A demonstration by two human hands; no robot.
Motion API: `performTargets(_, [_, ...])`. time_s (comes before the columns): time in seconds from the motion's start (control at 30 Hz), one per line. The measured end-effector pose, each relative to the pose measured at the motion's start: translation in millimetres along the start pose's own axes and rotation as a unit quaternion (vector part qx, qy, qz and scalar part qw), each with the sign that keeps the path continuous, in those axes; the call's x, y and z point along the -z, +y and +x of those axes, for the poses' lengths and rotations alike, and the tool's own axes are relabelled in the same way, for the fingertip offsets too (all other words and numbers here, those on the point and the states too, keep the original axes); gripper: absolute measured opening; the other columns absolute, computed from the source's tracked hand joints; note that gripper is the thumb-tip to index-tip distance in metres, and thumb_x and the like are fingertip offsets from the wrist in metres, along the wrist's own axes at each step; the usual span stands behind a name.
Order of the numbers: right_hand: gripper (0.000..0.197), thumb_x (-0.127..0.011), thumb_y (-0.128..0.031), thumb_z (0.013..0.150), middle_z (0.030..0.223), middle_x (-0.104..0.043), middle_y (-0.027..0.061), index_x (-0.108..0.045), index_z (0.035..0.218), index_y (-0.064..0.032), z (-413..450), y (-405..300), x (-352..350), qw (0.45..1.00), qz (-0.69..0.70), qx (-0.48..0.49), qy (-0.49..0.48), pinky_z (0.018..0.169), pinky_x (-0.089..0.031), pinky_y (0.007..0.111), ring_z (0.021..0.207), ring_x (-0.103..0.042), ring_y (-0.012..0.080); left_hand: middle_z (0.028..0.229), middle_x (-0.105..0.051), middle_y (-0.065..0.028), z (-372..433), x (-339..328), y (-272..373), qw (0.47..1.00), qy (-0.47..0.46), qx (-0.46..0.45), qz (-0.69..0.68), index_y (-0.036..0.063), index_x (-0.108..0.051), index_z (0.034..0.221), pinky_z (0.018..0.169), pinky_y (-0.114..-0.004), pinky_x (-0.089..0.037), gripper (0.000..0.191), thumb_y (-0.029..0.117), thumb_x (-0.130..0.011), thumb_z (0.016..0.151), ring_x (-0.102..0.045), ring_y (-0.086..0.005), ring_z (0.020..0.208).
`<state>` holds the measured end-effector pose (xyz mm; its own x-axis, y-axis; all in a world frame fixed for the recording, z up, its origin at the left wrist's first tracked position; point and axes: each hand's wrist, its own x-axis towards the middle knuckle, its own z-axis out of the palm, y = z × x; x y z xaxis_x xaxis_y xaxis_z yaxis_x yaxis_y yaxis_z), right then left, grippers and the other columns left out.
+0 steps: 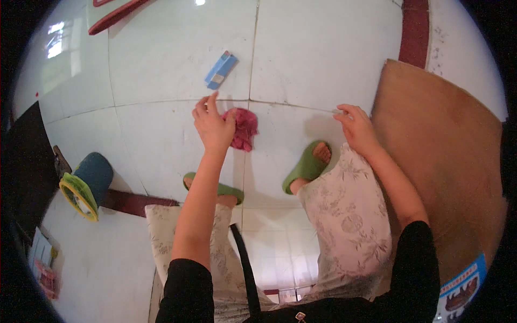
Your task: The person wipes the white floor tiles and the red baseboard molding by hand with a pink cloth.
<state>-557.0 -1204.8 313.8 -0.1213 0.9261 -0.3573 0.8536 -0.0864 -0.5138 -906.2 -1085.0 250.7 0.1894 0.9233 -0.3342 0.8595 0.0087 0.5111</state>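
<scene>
My left hand [214,125] is over the tiled floor, fingers spread, its thumb overlapping the edge of a crumpled pinkish-red cloth [244,130]. Whether the thumb grips the cloth or only passes in front of it cannot be told. Just beyond the fingertips a blue box with a pale patch [221,70] lies on the tiles. My right hand [357,129] is above my right knee, beside the brown panel. Its thumb and forefinger are close together, with a tiny pale thing [336,112] between their tips, too small to name.
Green slippers [303,165] are on my feet. At the left stands a dark blue bin with a yellow-green rim [93,173]. A large brown board or tabletop [436,161] fills the right side. A red-edged object [117,18] is at the upper left, a printed blue-and-white packet [462,290] at the lower right.
</scene>
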Motion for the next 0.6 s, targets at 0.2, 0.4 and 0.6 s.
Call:
performTargets(0.2, [0.038, -0.056, 0.008, 0.072, 0.117, -0.057, 0.0148, -0.064, 0.107, -0.005, 15, 54, -65, 0.994, 0.085, -0.006, 0.062, 0.088, -0.048, 0.04, 0.102, -0.056, 0.032, 0.12, -0.049, -0.0187, 71, -33, -9, 0.983, 0.128, 0.025, 0.129, 0.0055, -0.058, 0.113, 0.09, -0.049, -0.041, 0.052, 0.03, -0.079, 0.072, -0.043, -0.0365, 0.112])
performTargets(0.4, [0.025, -0.059, -0.004, 0.086, 0.115, -0.057, 0.0107, -0.064, 0.11, -0.0059, 30, 58, -63, 0.976, 0.188, -0.057, 0.092, 0.082, -0.049, 0.032, 0.1, -0.057, 0.0267, 0.099, -0.058, -0.0166, 60, -52, 48, 0.971, 0.038, 0.176, -0.16, 0.0014, -0.052, 0.106, 0.079, -0.04, -0.047, 0.052, 0.025, -0.083, 0.071, -0.054, -0.0309, 0.092])
performTargets(0.6, [0.045, -0.045, -0.035, 0.1, 0.118, -0.056, 0.0046, -0.045, 0.137, -0.007, 76, 1, -52, 0.709, 0.655, -0.25, 0.073, 0.09, -0.045, 0.033, 0.104, -0.055, 0.0157, 0.099, -0.056, -0.0167, 26, -113, 164, 0.977, 0.009, -0.028, -0.21, 0.0018, -0.05, 0.11, 0.07, -0.04, -0.049, 0.047, 0.013, -0.077, 0.074, -0.059, -0.0317, 0.085])
